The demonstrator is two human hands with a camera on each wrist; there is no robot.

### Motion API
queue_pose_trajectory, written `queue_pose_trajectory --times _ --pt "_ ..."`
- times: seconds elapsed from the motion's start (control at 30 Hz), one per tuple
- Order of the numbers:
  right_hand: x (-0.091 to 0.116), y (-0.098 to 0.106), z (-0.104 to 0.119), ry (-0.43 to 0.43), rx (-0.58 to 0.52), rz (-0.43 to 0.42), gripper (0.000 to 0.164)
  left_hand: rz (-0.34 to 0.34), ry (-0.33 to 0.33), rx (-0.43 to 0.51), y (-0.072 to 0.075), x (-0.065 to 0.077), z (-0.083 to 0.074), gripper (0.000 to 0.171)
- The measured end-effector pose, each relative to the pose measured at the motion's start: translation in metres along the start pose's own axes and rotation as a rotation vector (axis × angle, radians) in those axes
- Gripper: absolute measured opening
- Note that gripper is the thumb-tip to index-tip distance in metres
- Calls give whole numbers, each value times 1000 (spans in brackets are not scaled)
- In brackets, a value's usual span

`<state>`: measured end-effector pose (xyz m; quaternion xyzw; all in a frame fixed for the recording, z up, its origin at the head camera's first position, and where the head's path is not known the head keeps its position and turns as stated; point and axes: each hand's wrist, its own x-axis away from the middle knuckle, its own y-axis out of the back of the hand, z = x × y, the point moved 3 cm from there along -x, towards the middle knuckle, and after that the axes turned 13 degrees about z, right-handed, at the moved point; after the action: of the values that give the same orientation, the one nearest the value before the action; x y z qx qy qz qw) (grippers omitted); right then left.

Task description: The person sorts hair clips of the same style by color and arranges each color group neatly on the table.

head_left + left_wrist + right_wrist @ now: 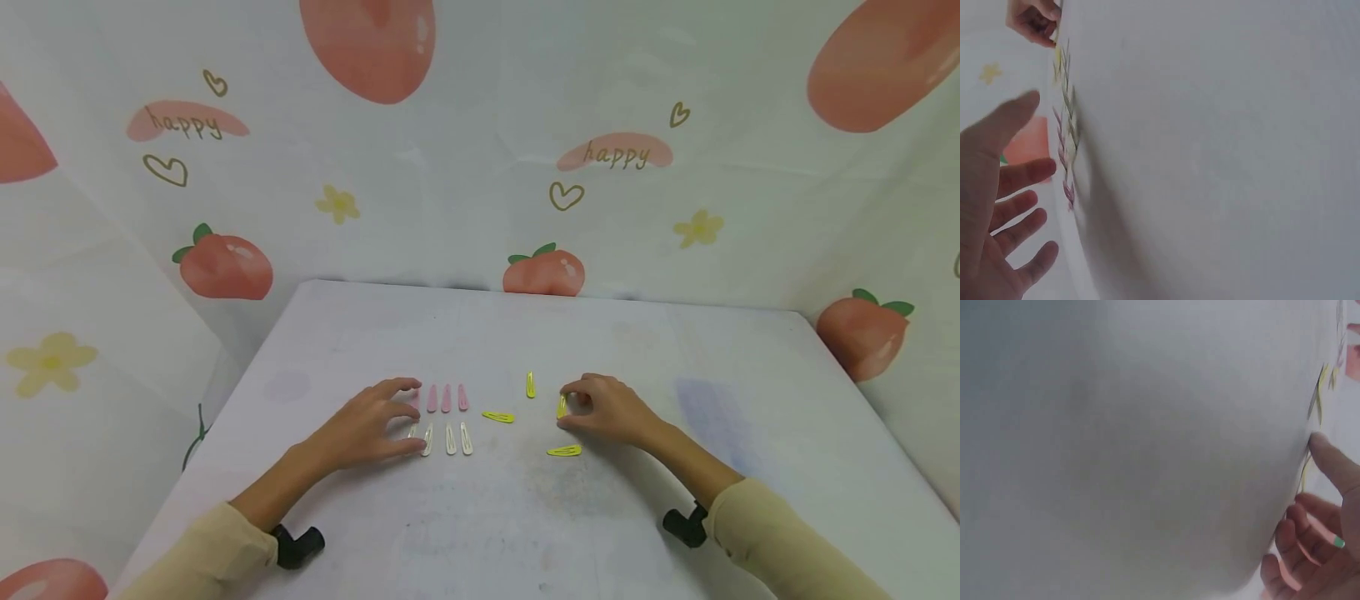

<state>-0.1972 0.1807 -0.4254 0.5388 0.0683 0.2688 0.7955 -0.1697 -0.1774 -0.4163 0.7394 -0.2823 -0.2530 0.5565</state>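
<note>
My right hand [607,408] holds a yellow snap hair clip [562,406] lengthwise between thumb and forefinger, close over the table. In the right wrist view the same clip [1304,473] shows between the thumb and forefinger tips. My left hand [372,422] hovers with spread, slightly bent fingers at the left end of two rows of clips, holding nothing. Several pink clips [446,398] form the far row; several white clips [451,439] form the near one. The left fingers partly cover the leftmost clips.
Three more yellow clips lie scattered: one upright in view [531,385], one sideways clip [498,417] beside the rows, and one nearer clip [564,451] below the right hand. The white table [480,533] ends at a printed cloth backdrop [465,167].
</note>
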Motion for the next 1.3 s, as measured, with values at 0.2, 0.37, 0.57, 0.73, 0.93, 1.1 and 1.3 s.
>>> queue_pose_trajectory --times 0.2,0.37,0.57,0.73,0.93,1.1,1.3 --pt "0 1 -5 17 -40 11 44 17 0 61 1 -19 -31 30" --pt "-1 0 -7 7 -47 4 45 89 4 70 -6 -41 -53 28" --pt "-1 0 -7 -1 -56 8 47 167 50 30 -18 -60 -61 31" --pt "-1 0 -8 5 -59 2 47 197 55 43 -21 -71 -60 33" --pt "1 1 -8 7 -68 -1 45 227 68 52 -25 -85 -60 38" --pt "0 0 -9 -6 -66 0 45 235 75 16 -27 -95 -59 47" --pt "0 0 -8 -11 -67 -2 45 251 58 17 -29 -102 -54 51"
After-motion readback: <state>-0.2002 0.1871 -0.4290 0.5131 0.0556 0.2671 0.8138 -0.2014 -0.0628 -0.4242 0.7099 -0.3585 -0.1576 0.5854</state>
